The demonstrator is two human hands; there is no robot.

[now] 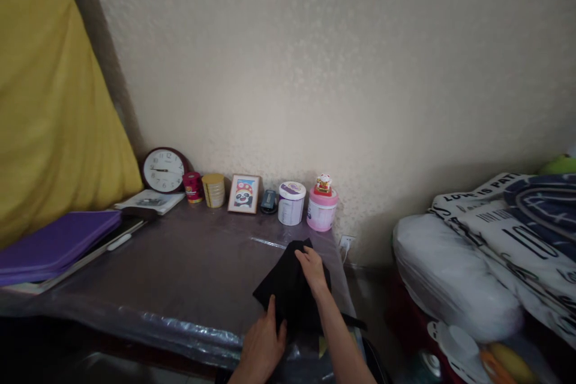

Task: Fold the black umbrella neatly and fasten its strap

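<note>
A black, folded, fabric-like piece (283, 279) lies bent at the right end of the table, with a dark strap (353, 321) sticking out on its right near the table edge. I cannot make out its exact kind. My right hand (311, 265) grips its upper part, thumb and fingers closed on the material. At its near side rests my left hand (264, 339), index finger stretched onto the black surface and thumb held apart. The underside of the piece is hidden.
Along the wall stand a clock (164, 170), a red can (192, 187), a yellow-lidded container (213, 191), a panda picture frame (243, 194), a white tub (291, 207) and a pink tub (321, 213) topped by a figurine. Purple folders (63, 243) lie left; bedding (454, 276) is right.
</note>
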